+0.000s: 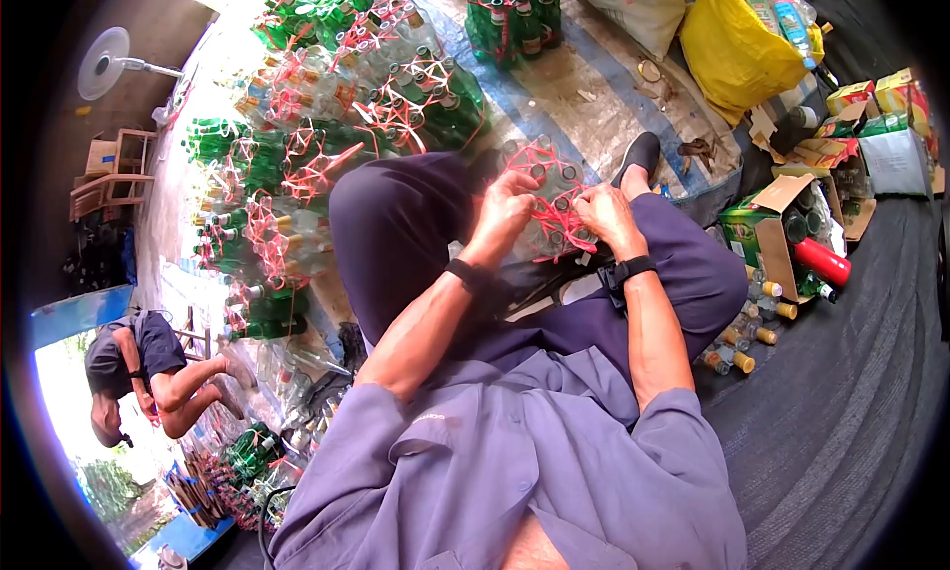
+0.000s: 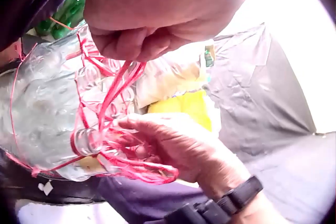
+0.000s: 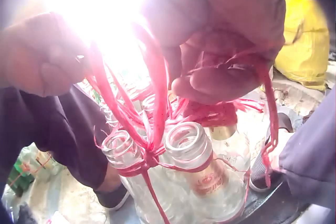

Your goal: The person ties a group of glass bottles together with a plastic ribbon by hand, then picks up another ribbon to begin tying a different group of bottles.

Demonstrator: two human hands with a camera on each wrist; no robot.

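Observation:
Clear glass bottles (image 2: 47, 103) stand in a bundle between the person's legs, with pink plastic string (image 3: 152, 156) wound around their necks and sides. The left hand (image 1: 507, 214) is curled in a fist above the bundle and grips strands of string that run taut down to the bottle necks. Across from it, the right hand (image 1: 609, 219) has its fingers curled round more of the pink string, close over the bottle mouths (image 3: 187, 139). A loose strand hangs beside the right hand (image 3: 226, 51). In the left wrist view, a string loop droops below the right hand (image 2: 178, 140).
Many tied green and clear bottle bundles (image 1: 327, 154) crowd the left side. At the right are a yellow sack (image 1: 737, 50), cardboard boxes (image 1: 767, 224), a red bottle (image 1: 823, 261) and small loose bottles (image 1: 737, 347). Another person (image 1: 148, 372) crouches at the far left.

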